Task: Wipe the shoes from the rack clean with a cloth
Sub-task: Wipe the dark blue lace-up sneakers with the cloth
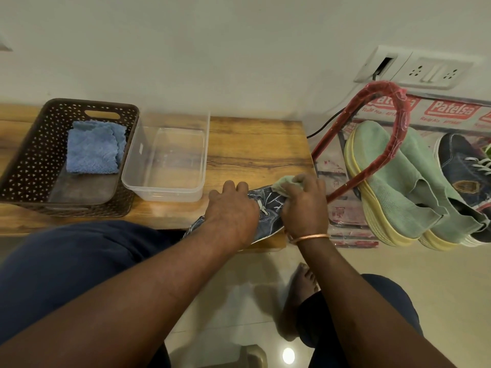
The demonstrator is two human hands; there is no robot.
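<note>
A dark blue denim shoe (pixel 268 208) with white laces lies on the wooden table (pixel 252 147) near its front right corner, toe pointing away. My left hand (pixel 232 211) presses down on its middle and heel. My right hand (pixel 305 205) holds a pale green cloth (pixel 285 181) bunched against the shoe's toe. On the red rack (pixel 382 144) to the right rest a pair of green knit shoes (pixel 393 176) with yellow soles and another denim shoe (pixel 465 166).
A brown perforated basket (pixel 29 160) holding a folded blue cloth (pixel 93 147) sits at the table's left. Beside it stands a clear plastic tub (pixel 138 181). A wall socket (pixel 422 67) with a black cable is behind the rack. My bare foot (pixel 300 296) rests on the tiled floor.
</note>
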